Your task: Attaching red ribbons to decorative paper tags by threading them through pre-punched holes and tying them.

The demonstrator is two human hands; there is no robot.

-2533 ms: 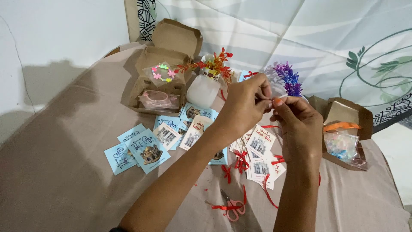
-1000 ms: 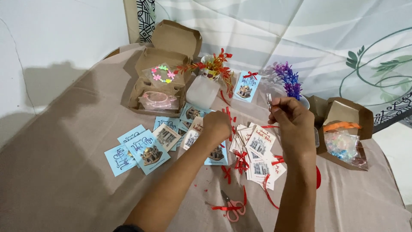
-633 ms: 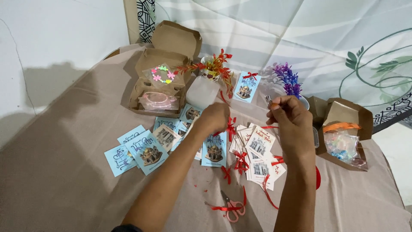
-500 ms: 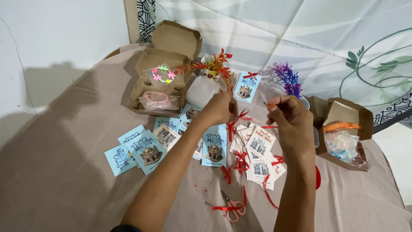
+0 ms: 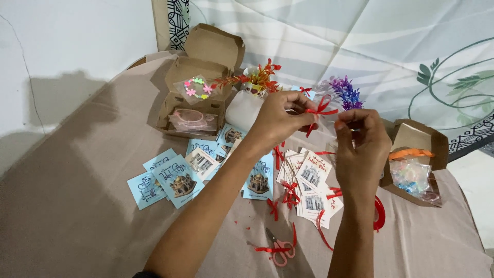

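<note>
Head view shows both my hands raised above the middle of the bench (image 5: 77, 170), facing each other with a small clear packet (image 5: 325, 123) stretched between them. My left hand (image 5: 278, 119) pinches the packet's left end just beneath a red ribbon bow (image 5: 318, 109), fingers closed on it. My right hand (image 5: 363, 141) grips the right end, fingertips together on the plastic. The packet's long axis runs left to right, roughly level, so each hand meets it end-on; the bow sits nearer the left hand, touching its fingertips.

Below the hands lie white cards with red bows (image 5: 309, 183) and blue cards (image 5: 170, 177) spread toward the bench's left side. Scissors with pink handles (image 5: 278, 247) rest near the front edge. An open brown box (image 5: 198, 92) stands at the far side, and another open box (image 5: 414, 159) holding a plastic bag sits by the right edge.
</note>
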